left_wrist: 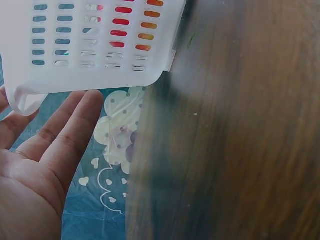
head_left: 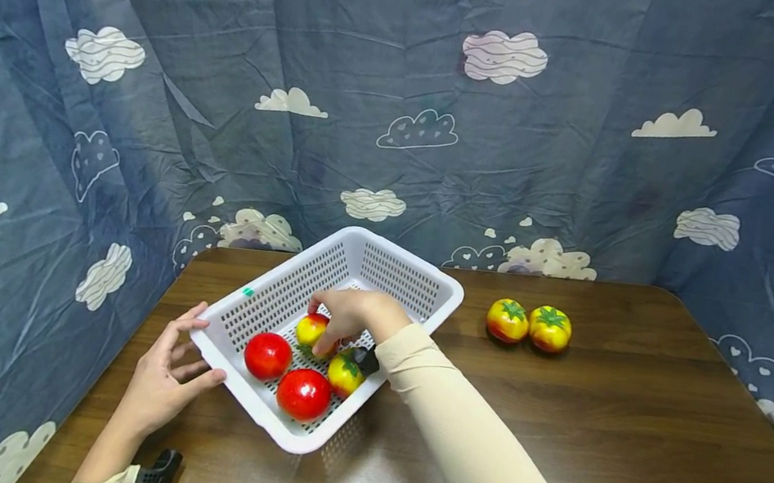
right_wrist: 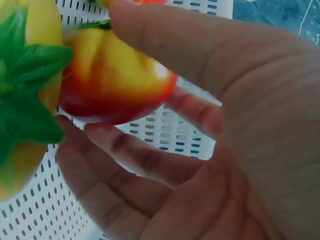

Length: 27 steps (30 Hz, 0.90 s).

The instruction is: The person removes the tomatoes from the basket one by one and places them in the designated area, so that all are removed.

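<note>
White and full of little holes, the basket point(head_left: 299, 444) is on the brown table point(head_left: 631, 408). The right hand point(head_left: 356, 313) reaches down inside it, with its thumb and fingers bent around a yellow and red tomato point(head_left: 309, 330). I can't tell how hard it squeezes. The left hand point(head_left: 163, 375) touches the basket at its left corner, with fingers spread and mostly straight.

I think the step now is moving that tomato into or out of the basket, but I can't tell which. Putting it down would need the fingers to let go gently. Lifting it would need a firm hold.

Three more tomatoes point(head_left: 304, 394) are in the basket: two red, one yellow and red. Two other tomatoes point(head_left: 550, 329) sit side by side on the table, to the right of the basket.
</note>
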Tool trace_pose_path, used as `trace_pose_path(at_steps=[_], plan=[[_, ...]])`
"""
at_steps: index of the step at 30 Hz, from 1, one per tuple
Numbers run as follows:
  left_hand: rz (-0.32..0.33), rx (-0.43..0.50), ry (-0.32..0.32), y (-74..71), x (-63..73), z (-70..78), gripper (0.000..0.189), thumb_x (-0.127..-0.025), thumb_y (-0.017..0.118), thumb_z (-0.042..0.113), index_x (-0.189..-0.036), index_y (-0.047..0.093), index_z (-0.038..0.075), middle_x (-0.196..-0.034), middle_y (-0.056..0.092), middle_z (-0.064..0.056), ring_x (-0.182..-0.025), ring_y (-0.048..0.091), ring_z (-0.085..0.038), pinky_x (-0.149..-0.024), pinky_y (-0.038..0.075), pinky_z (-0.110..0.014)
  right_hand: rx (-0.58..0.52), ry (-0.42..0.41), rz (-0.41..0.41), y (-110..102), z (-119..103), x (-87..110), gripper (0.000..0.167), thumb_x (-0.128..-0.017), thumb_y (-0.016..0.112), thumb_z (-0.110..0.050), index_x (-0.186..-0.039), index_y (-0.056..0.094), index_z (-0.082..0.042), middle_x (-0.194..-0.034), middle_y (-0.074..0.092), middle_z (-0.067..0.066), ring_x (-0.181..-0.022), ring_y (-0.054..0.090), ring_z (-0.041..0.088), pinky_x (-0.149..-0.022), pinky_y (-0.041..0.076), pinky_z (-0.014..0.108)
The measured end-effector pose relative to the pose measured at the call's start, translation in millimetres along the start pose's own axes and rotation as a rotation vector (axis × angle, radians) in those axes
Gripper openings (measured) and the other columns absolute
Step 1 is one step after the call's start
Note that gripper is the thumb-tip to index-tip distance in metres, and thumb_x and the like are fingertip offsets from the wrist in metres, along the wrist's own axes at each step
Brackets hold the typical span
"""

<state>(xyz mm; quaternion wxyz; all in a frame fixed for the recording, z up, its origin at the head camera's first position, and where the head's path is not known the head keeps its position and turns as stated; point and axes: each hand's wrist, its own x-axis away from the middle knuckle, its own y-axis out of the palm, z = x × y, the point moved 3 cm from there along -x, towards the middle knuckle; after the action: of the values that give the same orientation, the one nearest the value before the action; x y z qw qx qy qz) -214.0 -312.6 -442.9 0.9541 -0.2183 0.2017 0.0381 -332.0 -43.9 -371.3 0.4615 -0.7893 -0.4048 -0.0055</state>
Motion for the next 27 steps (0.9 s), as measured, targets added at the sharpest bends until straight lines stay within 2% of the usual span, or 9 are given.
trace_pose_path(at_steps=[3,6,13,20,23,27], plan=[[-0.002,0.005,0.003,0.6,-0.4,-0.3,0.074,-0.082,0.088,-0.006,-0.145,0.049,-0.001,-0.173,0.036,-0.014,-0.114,0.066,0.009,-0.088,0.064,-0.018,-0.047,0.017,-0.011,0,3,0.0,0.044,-0.091,0.086,-0.015,-0.123,0.055,-0.011,-0.097,0.062,0.004,-0.085,0.067,0.026,-0.083,0.064,0.037],[0.000,0.003,0.003,0.6,-0.6,-0.6,0.075,-0.082,0.089,-0.006,-0.145,0.049,0.000,-0.172,0.036,-0.016,-0.113,0.066,0.009,-0.087,0.064,-0.019,-0.058,0.031,-0.005,0,6,-0.3,0.042,-0.091,0.086,-0.016,-0.118,0.055,-0.011,-0.096,0.062,0.004,-0.084,0.068,0.024,-0.089,0.066,0.040],[0.002,0.007,0.005,0.0,-0.5,-0.7,0.074,-0.081,0.088,-0.007,-0.145,0.050,0.000,-0.172,0.036,-0.016,-0.112,0.066,0.008,-0.087,0.065,-0.019,-0.070,0.047,-0.002,-2,7,-1.3,0.041,-0.092,0.087,-0.021,-0.114,0.054,-0.010,-0.098,0.063,0.003,-0.084,0.068,0.022,-0.094,0.065,0.041],[0.002,0.010,0.014,0.4,-0.4,-0.8,0.074,-0.081,0.088,-0.008,-0.144,0.050,0.000,-0.172,0.037,-0.012,-0.112,0.066,0.008,-0.087,0.065,-0.019,-0.078,0.053,-0.018,-7,10,3.7,0.041,-0.092,0.087,-0.026,-0.110,0.053,-0.010,-0.089,0.065,0.003,-0.077,0.066,0.020,-0.101,0.062,0.050],[0.001,0.007,0.016,0.4,-0.3,-0.5,0.074,-0.081,0.088,-0.007,-0.144,0.050,-0.001,-0.172,0.037,-0.013,-0.112,0.067,0.009,-0.087,0.065,-0.020,-0.070,0.047,-0.015,-9,11,5.1,0.042,-0.092,0.087,-0.027,-0.111,0.053,-0.010,-0.089,0.066,0.002,-0.076,0.067,0.019,-0.099,0.063,0.048],[0.001,0.005,0.015,0.2,0.0,-0.2,0.074,-0.081,0.089,-0.007,-0.144,0.050,-0.001,-0.172,0.038,-0.010,-0.113,0.067,0.008,-0.087,0.065,-0.021,-0.078,0.038,-0.012,-11,12,6.0,0.044,-0.092,0.087,-0.026,-0.115,0.053,-0.010,-0.090,0.067,0.002,-0.075,0.067,0.019,-0.089,0.063,0.041]])
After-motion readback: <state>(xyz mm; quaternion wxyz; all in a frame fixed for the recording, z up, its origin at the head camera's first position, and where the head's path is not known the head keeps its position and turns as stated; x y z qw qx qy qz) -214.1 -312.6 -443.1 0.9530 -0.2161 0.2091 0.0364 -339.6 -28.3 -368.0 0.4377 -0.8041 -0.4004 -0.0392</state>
